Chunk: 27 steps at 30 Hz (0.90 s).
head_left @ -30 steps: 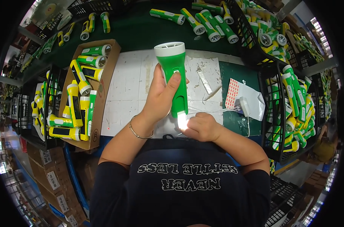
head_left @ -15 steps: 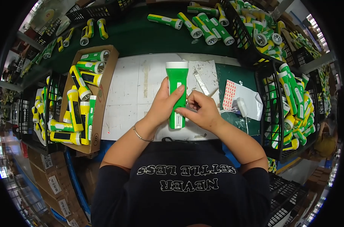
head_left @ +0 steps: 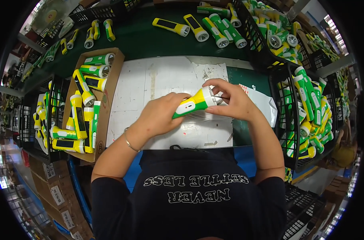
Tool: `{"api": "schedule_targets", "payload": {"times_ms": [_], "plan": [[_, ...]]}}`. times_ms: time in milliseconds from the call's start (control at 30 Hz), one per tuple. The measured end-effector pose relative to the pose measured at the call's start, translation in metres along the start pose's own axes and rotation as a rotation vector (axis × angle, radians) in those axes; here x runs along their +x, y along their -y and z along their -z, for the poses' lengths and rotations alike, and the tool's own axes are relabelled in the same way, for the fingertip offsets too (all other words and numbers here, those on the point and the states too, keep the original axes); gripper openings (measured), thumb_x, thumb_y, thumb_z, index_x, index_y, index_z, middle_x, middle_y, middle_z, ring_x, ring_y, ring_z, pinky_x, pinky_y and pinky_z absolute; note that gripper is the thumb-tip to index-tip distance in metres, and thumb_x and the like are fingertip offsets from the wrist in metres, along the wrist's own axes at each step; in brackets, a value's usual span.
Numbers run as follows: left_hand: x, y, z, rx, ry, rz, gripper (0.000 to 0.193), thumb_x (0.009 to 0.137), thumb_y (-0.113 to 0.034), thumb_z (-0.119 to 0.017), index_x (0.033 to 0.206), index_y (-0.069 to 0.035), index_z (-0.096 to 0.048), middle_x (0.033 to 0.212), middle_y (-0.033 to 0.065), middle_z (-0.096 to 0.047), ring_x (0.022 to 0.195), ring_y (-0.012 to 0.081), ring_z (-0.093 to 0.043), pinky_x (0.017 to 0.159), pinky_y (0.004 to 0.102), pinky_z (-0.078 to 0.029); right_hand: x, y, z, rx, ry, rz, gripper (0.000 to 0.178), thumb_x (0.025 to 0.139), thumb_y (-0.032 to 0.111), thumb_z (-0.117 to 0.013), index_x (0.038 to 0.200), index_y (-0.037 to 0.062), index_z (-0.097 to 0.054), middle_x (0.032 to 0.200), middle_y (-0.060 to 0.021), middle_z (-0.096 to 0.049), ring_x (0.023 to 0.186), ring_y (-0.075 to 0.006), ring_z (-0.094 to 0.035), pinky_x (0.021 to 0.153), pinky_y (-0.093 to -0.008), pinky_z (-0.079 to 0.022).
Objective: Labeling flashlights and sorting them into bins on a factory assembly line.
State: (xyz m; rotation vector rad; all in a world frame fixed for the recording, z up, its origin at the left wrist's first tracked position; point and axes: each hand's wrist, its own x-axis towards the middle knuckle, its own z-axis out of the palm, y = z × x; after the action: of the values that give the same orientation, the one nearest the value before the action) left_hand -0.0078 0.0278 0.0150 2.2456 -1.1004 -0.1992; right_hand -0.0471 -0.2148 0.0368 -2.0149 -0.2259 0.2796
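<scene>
Left hand [head_left: 162, 116] wrapped around the body of a green-and-yellow flashlight [head_left: 192, 105], held tilted over the white work mat [head_left: 158, 80] at centre. Right hand [head_left: 230, 100] closed on its lens end, toward 3 o'clock. At 9 o'clock, cardboard box [head_left: 106, 116] of finished flashlights; at 3 o'clock, black crate [head_left: 288, 120] holding more.

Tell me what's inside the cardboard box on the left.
The cardboard box holds green and yellow flashlights piled loosely, several with lens ends showing. Its bottom is covered by them.
</scene>
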Motion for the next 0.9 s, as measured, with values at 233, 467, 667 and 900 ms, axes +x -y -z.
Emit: {"api": "schedule_targets", "payload": {"times_ms": [233,467,667,900], "plan": [[-0.03,0.025,0.033,0.204,0.129,0.131,0.036,0.069,-0.016,-0.065,0.103,-0.007,-0.057,0.093,0.0113,-0.062,0.084,0.03,-0.061,0.071,0.0367,-0.049,-0.01,-0.011,0.002,0.192,-0.054,-0.027,0.067,0.06,0.009,-0.079,0.121,0.0107,-0.051,0.095,0.0031,-0.052,0.063,0.0018,-0.035,0.055,-0.0128,-0.029],[-0.015,0.01,0.014,0.019,0.157,0.151,0.037,0.07,-0.016,-0.066,0.104,-0.004,-0.056,0.094,0.0146,-0.062,0.084,0.0313,-0.061,0.074,0.0362,-0.049,0.006,-0.004,-0.019,0.195,-0.001,0.003,0.065,0.06,0.013,-0.08,0.12,0.0122,-0.054,0.093,0.0034,-0.048,0.057,0.0014,-0.028,0.051,-0.0136,-0.025],[-0.013,0.007,0.026,0.086,0.087,0.135,0.039,0.069,-0.016,-0.067,0.104,-0.005,-0.055,0.093,0.0137,-0.062,0.083,0.0313,-0.061,0.073,0.0367,-0.049,0.004,-0.007,-0.018,0.065,0.004,0.033,0.063,0.063,0.017,-0.081,0.12,0.0155,-0.053,0.099,-0.0019,-0.054,0.058,-0.0013,-0.045,0.051,-0.0179,-0.037],[-0.024,0.007,0.067,0.236,0.053,0.189,0.036,0.066,-0.013,-0.066,0.1,-0.005,-0.056,0.09,0.013,-0.062,0.081,0.0317,-0.061,0.071,0.0375,-0.049,-0.003,-0.009,-0.009,0.263,-0.115,0.085,0.072,0.058,0.009,-0.08,0.122,0.0069,-0.048,0.11,-0.0007,-0.056,0.061,0.0015,-0.029,0.05,-0.0144,-0.023]]}}
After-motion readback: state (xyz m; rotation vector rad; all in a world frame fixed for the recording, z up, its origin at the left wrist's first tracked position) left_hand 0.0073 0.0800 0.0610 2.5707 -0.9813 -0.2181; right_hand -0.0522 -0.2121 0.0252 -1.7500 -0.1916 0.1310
